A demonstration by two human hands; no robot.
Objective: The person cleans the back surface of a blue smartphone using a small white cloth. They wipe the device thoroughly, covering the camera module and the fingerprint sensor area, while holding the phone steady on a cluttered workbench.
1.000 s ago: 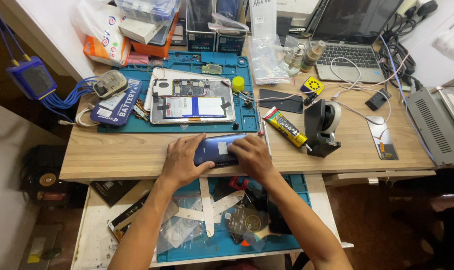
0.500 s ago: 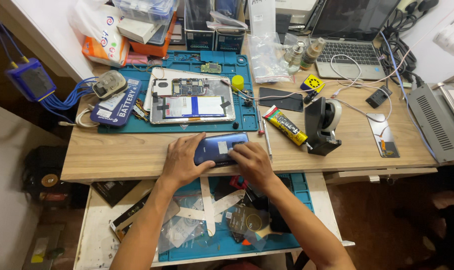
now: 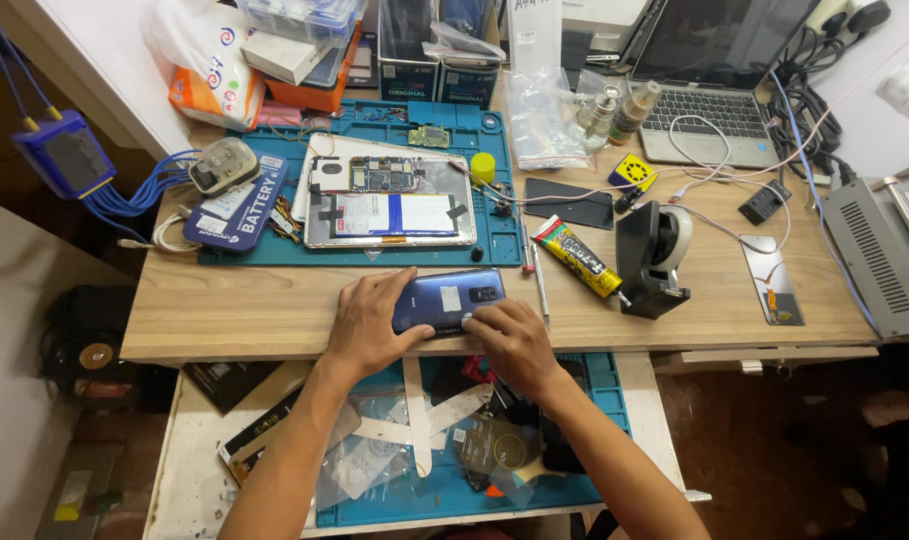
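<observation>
On the pull-out lower shelf nearest the person lay a blue work mat strewn with clear plastic films, white strips and dark phone parts. Above it, at the front edge of the wooden bench, a blue smartphone lay back side up, its camera end toward the right. The left hand covered the phone's left end, fingers curled over its top edge and thumb pressed against the near edge, grasping it. The right hand rested at the phone's near right corner with its fingers bent and the tips pressing on the back cover; whether they held a tool could not be told. Just right of the phone lay a thin screwdriver, and beyond it a yellow and black glue tube lay at an angle, near a black tape dispenser. Behind the phone, on a second blue mat, an opened tablet showed its circuit board and white battery, with a small yellow cap just beside it. Left of the tablet lay a blue battery pack. At the far right stood an open laptop, and a grey metal unit sat at the bench's right end.
</observation>
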